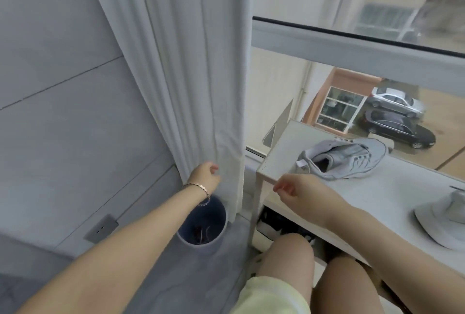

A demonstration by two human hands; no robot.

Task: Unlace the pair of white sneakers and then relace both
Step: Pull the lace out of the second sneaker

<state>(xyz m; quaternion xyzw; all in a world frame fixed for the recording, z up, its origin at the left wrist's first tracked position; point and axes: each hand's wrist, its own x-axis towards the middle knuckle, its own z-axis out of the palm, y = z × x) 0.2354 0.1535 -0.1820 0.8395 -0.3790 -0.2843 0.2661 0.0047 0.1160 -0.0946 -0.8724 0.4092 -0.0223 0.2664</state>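
A white sneaker (344,157) lies on its side at the far left end of the white table (402,188), its opening toward me; I see no lace in its eyelets. The second white sneaker (442,220) sits at the right edge of view, partly cut off. My left hand (205,175), with a bracelet at the wrist, is out to the left against the white curtain (201,87), fingers curled. My right hand (294,191) hovers at the table's left corner, thumb and fingertips drawn together. I make out no lace in either hand.
A dark round bin (201,225) holding some scraps stands on the grey floor below my left hand. Dark shoes (274,222) sit under the table. My bare knees are beneath the table's front edge. A large window runs behind the table, and a wall socket (100,228) is at the left.
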